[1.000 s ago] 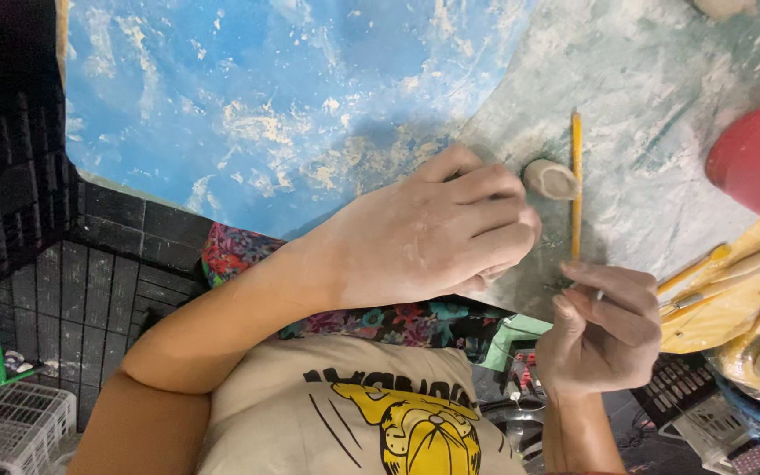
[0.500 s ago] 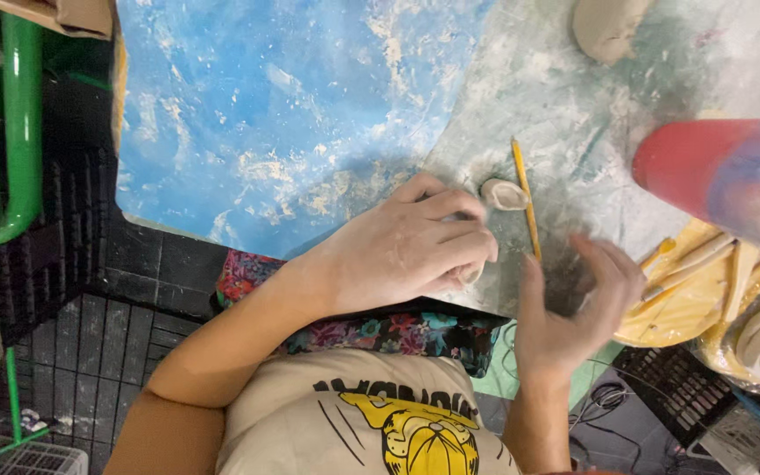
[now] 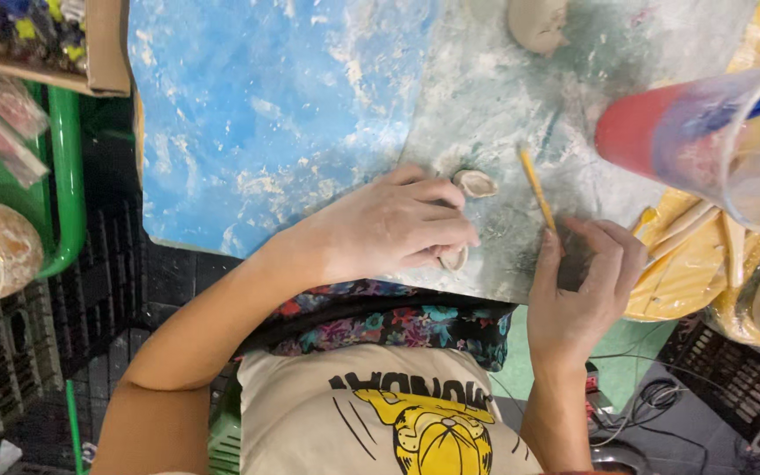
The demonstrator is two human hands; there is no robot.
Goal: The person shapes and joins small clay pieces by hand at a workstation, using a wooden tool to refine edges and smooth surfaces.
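My left hand [image 3: 393, 224] rests palm down on a grey clay-smeared board [image 3: 521, 97], its fingers curled over a small piece of pale clay [image 3: 456, 258] at the board's near edge. A small clay cup [image 3: 475, 183] lies just past the fingertips. My right hand [image 3: 584, 281] holds a thin yellow wooden stick [image 3: 537, 186] that slants up and left across the board, its tip near the clay cup.
A lump of clay [image 3: 538, 22] sits at the board's far side. A blue dusty table top [image 3: 266, 105] lies left of the board. A red-and-clear cup [image 3: 697, 132] stands at right above yellow plastic [image 3: 675, 255] with wooden tools. A green pipe [image 3: 65, 176] runs at left.
The view has shifted, so the board sits further right and lower. My right hand has moved the stick slightly and now grips it lower; my left hand stays over the clay.
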